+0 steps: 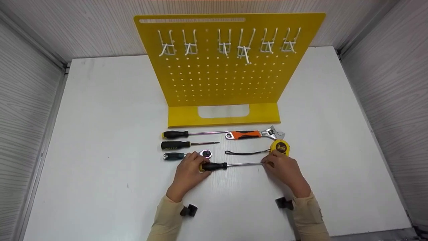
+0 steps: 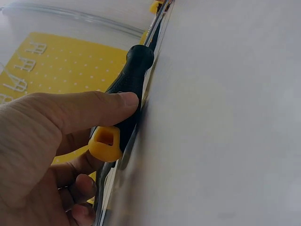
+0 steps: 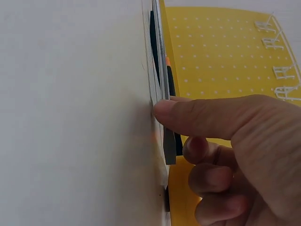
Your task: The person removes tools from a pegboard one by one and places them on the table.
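Observation:
A screwdriver point(image 1: 215, 166) with a black handle and yellow end lies level between both hands. My left hand point(image 1: 191, 170) pinches its handle, the thumb on the dark grip point(image 2: 134, 70) in the left wrist view. Near the flat tip of the shaft point(image 3: 170, 150), my right hand point(image 1: 283, 167) pinches the metal between thumb and finger. Just behind the left hand is a ratchet wrench point(image 1: 174, 156), partly hidden by the fingers. A yellow tape measure point(image 1: 280, 146) with a black strap sits right beyond the right hand.
Farther back lie a shorter screwdriver point(image 1: 175, 145), a long screwdriver point(image 1: 175, 134) and an orange-handled adjustable wrench point(image 1: 245, 135). Behind them a yellow pegboard point(image 1: 220, 77) stands on its base, with several white hooks point(image 1: 245, 50) along the top. Walls border the white table point(image 1: 100, 134).

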The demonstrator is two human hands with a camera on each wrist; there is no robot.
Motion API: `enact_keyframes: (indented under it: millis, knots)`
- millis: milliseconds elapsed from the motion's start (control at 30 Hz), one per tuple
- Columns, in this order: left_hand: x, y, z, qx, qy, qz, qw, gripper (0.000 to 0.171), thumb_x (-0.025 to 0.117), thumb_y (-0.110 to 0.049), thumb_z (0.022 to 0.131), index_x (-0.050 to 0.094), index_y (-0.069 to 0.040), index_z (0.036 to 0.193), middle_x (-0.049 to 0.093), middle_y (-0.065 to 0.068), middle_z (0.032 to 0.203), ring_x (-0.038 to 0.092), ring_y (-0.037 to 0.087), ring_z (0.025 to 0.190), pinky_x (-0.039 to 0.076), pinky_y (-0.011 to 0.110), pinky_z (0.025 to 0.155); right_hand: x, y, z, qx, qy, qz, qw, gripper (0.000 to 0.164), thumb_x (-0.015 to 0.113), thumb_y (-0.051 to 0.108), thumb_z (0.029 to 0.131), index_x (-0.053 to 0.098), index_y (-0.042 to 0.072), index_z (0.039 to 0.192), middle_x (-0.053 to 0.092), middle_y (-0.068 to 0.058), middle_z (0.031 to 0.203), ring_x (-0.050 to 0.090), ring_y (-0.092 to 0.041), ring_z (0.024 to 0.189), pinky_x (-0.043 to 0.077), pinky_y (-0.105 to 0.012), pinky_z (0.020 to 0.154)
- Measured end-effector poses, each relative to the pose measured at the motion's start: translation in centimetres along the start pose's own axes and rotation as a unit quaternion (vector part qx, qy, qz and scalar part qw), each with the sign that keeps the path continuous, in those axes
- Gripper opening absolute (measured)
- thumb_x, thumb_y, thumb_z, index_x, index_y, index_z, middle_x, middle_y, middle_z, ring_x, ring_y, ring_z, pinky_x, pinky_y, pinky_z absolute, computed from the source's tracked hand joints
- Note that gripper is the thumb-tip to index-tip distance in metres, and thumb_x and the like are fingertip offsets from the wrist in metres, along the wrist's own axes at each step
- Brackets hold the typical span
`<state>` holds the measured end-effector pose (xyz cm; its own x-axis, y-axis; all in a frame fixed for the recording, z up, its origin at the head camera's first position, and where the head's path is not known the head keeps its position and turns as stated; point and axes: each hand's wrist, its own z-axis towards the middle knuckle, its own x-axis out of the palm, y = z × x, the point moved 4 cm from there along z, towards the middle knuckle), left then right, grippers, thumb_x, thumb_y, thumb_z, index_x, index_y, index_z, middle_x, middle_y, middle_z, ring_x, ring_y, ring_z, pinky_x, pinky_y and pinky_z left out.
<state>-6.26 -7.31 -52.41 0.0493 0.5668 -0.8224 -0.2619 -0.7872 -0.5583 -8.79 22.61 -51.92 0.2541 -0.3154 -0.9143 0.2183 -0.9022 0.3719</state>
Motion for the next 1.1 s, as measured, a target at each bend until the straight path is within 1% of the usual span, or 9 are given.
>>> enact_keyframes:
  millis: [167,333,433,533,633,733,933,1100]
  knots:
    - [0.1,0.3,0.0,-0.008,0.004,-0.004,1.0000,0.030,0.085,-0.023,0.071,0.071,-0.013,0.095,0.059,0.000,0.089,0.050,0.016,0.081,0.046,0.033,0.073,0.1,0.0,0.0,0.002,0.008,0.004,1.000,0.012,0.072,0.014,0.086,0.075,0.016,0.097,0.066,0.000,0.093,0.060,-0.017,0.084,0.055,-0.042,0.079]
    - [0.1,0.5,-0.1,-0.014,0.008,-0.015,0.9998,0.030,0.085,-0.024,0.071,0.072,-0.014,0.096,0.060,-0.001,0.090,0.051,0.016,0.084,0.046,0.033,0.075,0.1,0.1,0.0,-0.014,-0.014,0.009,1.000,0.011,0.071,0.012,0.086,0.075,0.016,0.095,0.069,0.000,0.094,0.063,-0.015,0.085,0.054,-0.038,0.076]
    - [0.0,0.5,-0.1,-0.017,0.013,-0.018,0.9996,0.030,0.084,-0.024,0.071,0.072,-0.014,0.096,0.060,-0.001,0.090,0.051,0.015,0.084,0.046,0.033,0.075,0.2,0.1,-0.1,-0.016,-0.018,0.013,1.000,0.010,0.070,0.011,0.085,0.075,0.016,0.094,0.070,0.000,0.094,0.064,-0.015,0.086,0.054,-0.037,0.074]
    - [-0.2,0.6,-0.1,-0.023,0.022,-0.028,0.9991,0.031,0.084,-0.025,0.072,0.072,-0.014,0.098,0.059,-0.002,0.089,0.049,0.015,0.083,0.045,0.033,0.075,0.2,0.1,-0.1,-0.007,-0.010,0.018,1.000,0.010,0.070,0.012,0.086,0.074,0.015,0.095,0.070,-0.001,0.095,0.063,-0.015,0.084,0.054,-0.037,0.074]
    - [-0.4,0.6,-0.2,-0.031,0.030,-0.042,0.9982,0.032,0.083,-0.025,0.072,0.072,-0.015,0.101,0.059,-0.003,0.089,0.047,0.013,0.082,0.045,0.032,0.074,0.2,0.0,-0.1,0.011,0.007,0.029,0.999,0.011,0.069,0.015,0.087,0.073,0.015,0.097,0.069,0.000,0.095,0.059,-0.015,0.081,0.053,-0.036,0.075]
    - [-0.5,0.7,-0.2,-0.027,0.034,-0.046,0.9980,0.033,0.083,-0.025,0.073,0.072,-0.015,0.103,0.059,-0.003,0.090,0.048,0.013,0.083,0.045,0.033,0.076,0.2,-0.2,-0.1,0.026,0.018,0.046,0.998,0.013,0.068,0.017,0.088,0.072,0.016,0.100,0.068,0.000,0.094,0.056,-0.014,0.078,0.050,-0.035,0.074]
    - [-0.5,0.8,-0.3,-0.020,0.040,-0.049,0.9978,0.034,0.082,-0.025,0.074,0.071,-0.014,0.105,0.060,-0.002,0.092,0.049,0.014,0.086,0.045,0.034,0.079,-0.1,-0.7,-0.2,0.037,0.022,0.076,0.996,0.014,0.068,0.015,0.088,0.072,0.016,0.101,0.064,0.002,0.089,0.053,-0.014,0.076,0.045,-0.031,0.070]
    - [-0.9,0.6,-0.3,-0.016,0.030,-0.054,0.9979,0.034,0.083,-0.024,0.074,0.071,-0.014,0.104,0.062,-0.001,0.095,0.050,0.014,0.086,0.046,0.034,0.081,-0.6,-0.8,-0.4,0.043,0.019,0.105,0.993,0.015,0.067,0.015,0.089,0.071,0.015,0.103,0.062,0.001,0.090,0.051,-0.014,0.077,0.043,-0.028,0.068]
